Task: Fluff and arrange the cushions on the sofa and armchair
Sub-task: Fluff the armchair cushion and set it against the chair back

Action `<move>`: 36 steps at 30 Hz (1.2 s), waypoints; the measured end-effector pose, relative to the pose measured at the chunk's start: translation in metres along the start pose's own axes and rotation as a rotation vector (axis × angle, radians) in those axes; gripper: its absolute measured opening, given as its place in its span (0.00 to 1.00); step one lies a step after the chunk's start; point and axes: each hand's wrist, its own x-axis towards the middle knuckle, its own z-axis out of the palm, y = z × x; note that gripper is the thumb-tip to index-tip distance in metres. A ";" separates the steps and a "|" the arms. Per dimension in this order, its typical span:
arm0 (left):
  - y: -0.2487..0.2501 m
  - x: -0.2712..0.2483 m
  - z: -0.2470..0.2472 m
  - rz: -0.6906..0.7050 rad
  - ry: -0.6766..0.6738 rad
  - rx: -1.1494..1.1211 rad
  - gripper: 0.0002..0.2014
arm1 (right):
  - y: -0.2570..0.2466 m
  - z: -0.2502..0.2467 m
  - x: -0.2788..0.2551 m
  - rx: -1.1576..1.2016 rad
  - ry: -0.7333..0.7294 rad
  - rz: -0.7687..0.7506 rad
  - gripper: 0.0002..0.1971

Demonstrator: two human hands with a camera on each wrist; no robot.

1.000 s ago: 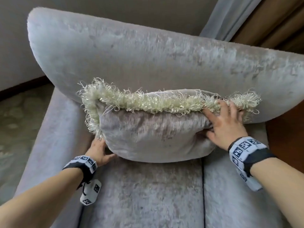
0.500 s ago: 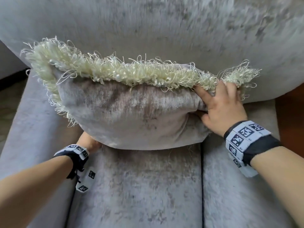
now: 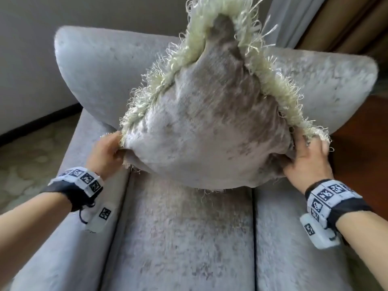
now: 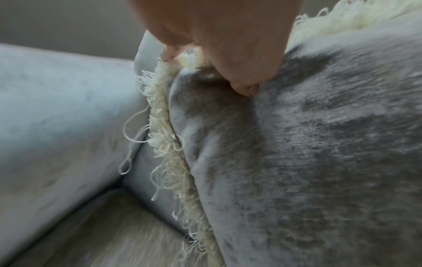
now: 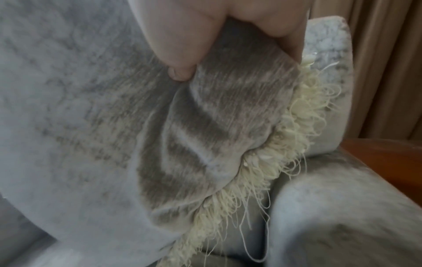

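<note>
Two forearms are seen reaching forward from the lower corners of the head view, each fitted with one black wrist strap carrying white coded marker blocks.

Left hand [image 3: 106, 153]: raised at the left lower corner of the cushion; thumb and fingers are closed in a pinch on the fabric and fringe there, as confirmed in the left wrist view [image 4: 219, 41].

Right hand [image 3: 307, 162]: raised at the right lower corner; fingers are curled over the fringed edge and the thumb is pressed into the velvet, so the corner is gripped [image 5: 230, 30].

Cushion [image 3: 207, 131]: one, grey velvet, trimmed with a cream looped fringe [image 3: 279, 89] along its seams. It is held up between the two hands with one corner pointing upward, above the seat and in front of the backrest; contact with either cannot be determined.

Armchair [image 3: 184, 238]: one, grey velvet, with one seat pad, two padded arms and one wide curved backrest.

Behind: one pale wall, one sheer curtain [image 3: 291, 19], one brown drape beside it.
</note>
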 end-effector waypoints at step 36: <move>-0.026 0.021 -0.044 0.023 -0.108 0.133 0.08 | -0.019 0.024 -0.012 0.040 -0.090 0.127 0.41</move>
